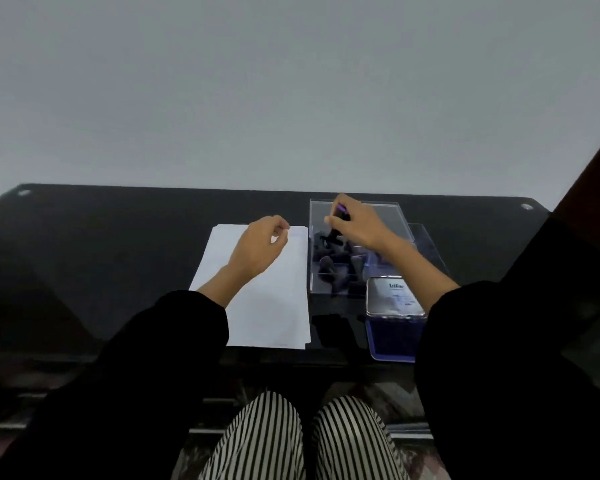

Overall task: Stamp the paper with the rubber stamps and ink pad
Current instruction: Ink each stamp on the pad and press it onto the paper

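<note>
Your right hand (357,223): grips stamp (341,211).
Your left hand (260,247): loose, empty, over paper (274,306).
Ink pad (392,337): toward you from right hand.

paper (274,306): white sheets, flat, left of the box
stamps (328,265): dark, heaped in clear box (388,216)
ink pad (392,337): blue, lid raised

A plain desk for paperwork, in an office or a home study; which one cannot be told.
A black glass desk (118,237) stands against a bare pale wall (291,81). On it are white paper (278,306), a clear box (388,216) of rubber stamps (326,265) and an open ink pad (392,337). The person sits at it.
</note>
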